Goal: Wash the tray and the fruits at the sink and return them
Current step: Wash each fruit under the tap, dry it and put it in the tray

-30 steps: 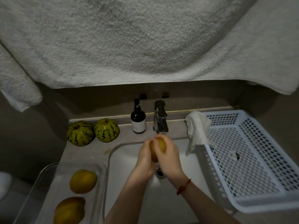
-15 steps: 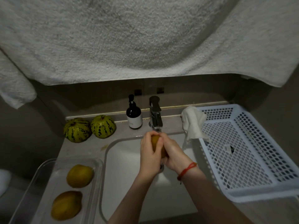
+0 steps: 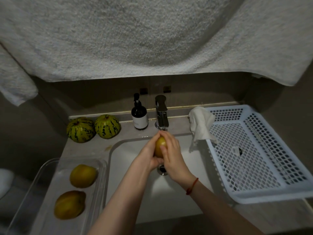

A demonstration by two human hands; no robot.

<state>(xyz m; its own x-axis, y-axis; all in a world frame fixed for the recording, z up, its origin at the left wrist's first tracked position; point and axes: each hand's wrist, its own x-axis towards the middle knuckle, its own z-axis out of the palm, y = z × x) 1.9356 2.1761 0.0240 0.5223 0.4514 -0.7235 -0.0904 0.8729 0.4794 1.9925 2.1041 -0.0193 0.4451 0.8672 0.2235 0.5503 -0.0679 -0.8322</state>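
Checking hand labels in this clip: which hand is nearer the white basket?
Right. The right hand wraps the yellow fruit on the side facing the white basket; the left hand cups the fruit's far side, toward the clear tray.

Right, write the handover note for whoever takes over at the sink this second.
Left hand and right hand: both grip one yellow round fruit over the white sink basin, just below the chrome tap.
Clear plastic tray, left of the sink: holds two more yellow fruits.
Two green striped melons sit on the counter behind it.
Whether any of them is washed cannot be told.
Left: finish this fruit, then return everything.
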